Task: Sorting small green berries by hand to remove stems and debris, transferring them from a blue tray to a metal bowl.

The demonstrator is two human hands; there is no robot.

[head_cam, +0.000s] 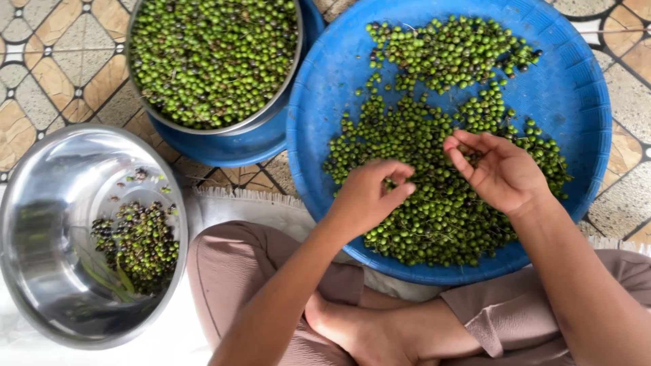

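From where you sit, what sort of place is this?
Probably a home floor: patterned floor tiles, a fringed mat, and a blue basin of green berries being sorted by someone sitting cross-legged.
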